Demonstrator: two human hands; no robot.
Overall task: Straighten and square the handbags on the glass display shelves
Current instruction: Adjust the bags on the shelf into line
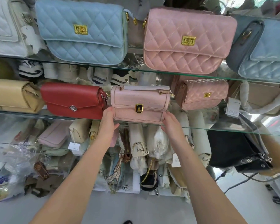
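Working along the middle glass shelf now. Bracketing the small pale pink croc-embossed bag at its lower corners. Pressing with the left hand flat to the bag's left side, fingers straight and thumb spread below. Touching the lower right corner with the right hand, fingers likewise extended. No clasping, nothing curled round it.

Stands upright at the shelf's front edge, between the red envelope bag and the small pink quilted bag, facing front and near square.

Judged roughly halfway. Above, already fronted: the blue quilted bag and the large pink quilted bag (both leaning a little, mind). Probably left to do: turning the small pink quilted bag, angled leftward, and squaring the skewed beige bag at far left.
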